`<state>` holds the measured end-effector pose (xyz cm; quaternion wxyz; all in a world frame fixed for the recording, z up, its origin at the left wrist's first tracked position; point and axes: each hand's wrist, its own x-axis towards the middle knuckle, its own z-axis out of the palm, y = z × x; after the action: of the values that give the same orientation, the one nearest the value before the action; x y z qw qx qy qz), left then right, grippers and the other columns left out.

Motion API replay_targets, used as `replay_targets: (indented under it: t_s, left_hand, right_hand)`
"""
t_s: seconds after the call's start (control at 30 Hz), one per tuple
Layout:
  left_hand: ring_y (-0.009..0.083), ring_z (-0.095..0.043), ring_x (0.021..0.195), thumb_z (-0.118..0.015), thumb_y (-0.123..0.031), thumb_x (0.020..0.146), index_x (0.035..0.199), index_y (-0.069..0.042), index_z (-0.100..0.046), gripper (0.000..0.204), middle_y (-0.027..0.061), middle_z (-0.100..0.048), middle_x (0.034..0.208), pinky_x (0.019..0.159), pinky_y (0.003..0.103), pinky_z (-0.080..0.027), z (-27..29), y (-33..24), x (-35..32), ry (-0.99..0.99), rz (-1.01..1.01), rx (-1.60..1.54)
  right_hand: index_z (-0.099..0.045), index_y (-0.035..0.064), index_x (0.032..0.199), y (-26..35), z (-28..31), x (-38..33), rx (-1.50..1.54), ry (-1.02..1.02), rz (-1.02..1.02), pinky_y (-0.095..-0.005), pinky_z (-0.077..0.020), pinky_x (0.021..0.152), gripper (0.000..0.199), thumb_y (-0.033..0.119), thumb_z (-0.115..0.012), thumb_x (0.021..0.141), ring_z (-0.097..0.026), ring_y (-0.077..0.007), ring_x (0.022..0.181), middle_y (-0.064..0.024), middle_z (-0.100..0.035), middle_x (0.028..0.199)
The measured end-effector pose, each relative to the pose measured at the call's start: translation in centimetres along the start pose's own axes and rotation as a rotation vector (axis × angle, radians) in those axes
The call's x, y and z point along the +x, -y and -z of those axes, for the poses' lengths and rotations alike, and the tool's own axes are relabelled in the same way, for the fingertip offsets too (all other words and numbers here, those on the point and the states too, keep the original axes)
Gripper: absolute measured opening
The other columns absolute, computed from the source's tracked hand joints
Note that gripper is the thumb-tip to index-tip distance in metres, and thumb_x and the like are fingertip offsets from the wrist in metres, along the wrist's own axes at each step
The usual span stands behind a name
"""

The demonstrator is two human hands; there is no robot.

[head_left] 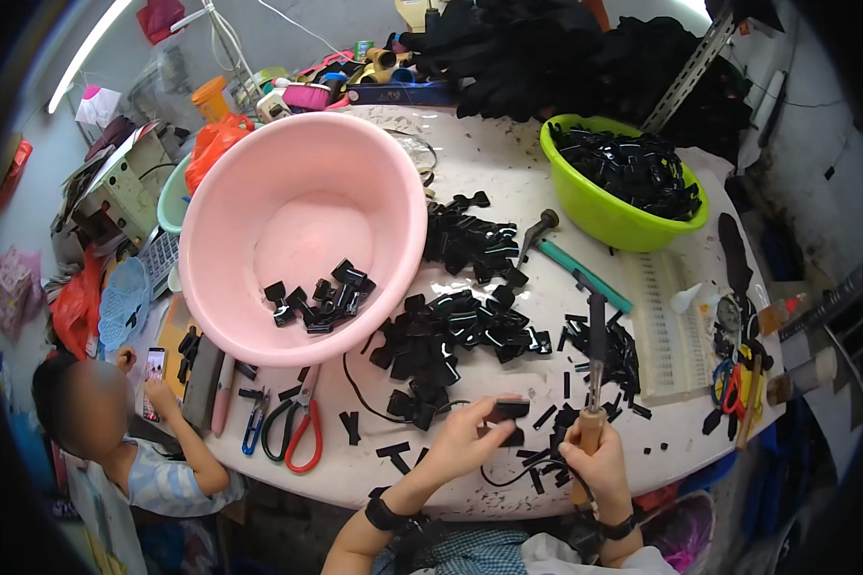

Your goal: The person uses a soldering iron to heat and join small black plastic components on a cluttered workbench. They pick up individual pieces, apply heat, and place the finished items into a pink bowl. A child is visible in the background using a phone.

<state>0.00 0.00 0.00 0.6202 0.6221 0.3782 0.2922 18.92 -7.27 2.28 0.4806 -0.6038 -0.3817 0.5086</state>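
Both hands work at six o'clock on the surface [508,172]. Left hand [465,436] pinches a small black plastic piece [509,410] between fingers and thumb; right hand [596,458] is closed around the wooden handle of a hand tool [594,369].

Pink basin [302,235], at ten o'clock, holds only a small cluster of black pieces [318,295], so judged by this little is finished. Green bowl [623,182], at one o'clock, is well filled with like pieces. Loose pile of black pieces [455,326] at centre remains large, so most work appears left.

Tool's long axis runs near twelve to six o'clock, dark shaft pointing away from the person. Held piece lies with its long axis three to nine o'clock, just left of the tool handle.
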Motion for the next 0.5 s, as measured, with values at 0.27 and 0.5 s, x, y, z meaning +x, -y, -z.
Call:
replay_targets:
  t_s: [0.27,0.5]
  left_hand:
    - [0.0109,-0.056,0.084,-0.057,-0.001,0.078,0.109,-0.001,-0.05,0.033,0.0046,-0.056,0.096,0.071,0.024,-0.049,-1.0,3.0,2.0,0.076,0.299,-0.42]
    - [0.011,-0.057,0.075,-0.058,-0.007,0.08,0.097,0.0,-0.052,0.02,0.0054,-0.058,0.087,0.061,0.026,-0.053,-1.4,3.2,1.9,-0.051,0.299,-0.629]
  right_hand:
    - [-0.048,0.001,0.08,0.0,-1.3,1.1,0.008,0.037,0.016,-0.0202,-0.043,0.053,0.018,0.001,-0.062,0.069,-0.052,-0.007,0.059,-0.0024,-0.054,0.071]
    - [-0.048,0.0,0.081,-1.2,-1.5,2.6,-0.085,-0.288,0.319,-0.0209,-0.0429,0.051,0.019,-0.002,-0.061,0.068,-0.051,-0.0067,0.057,-0.0035,-0.055,0.069]
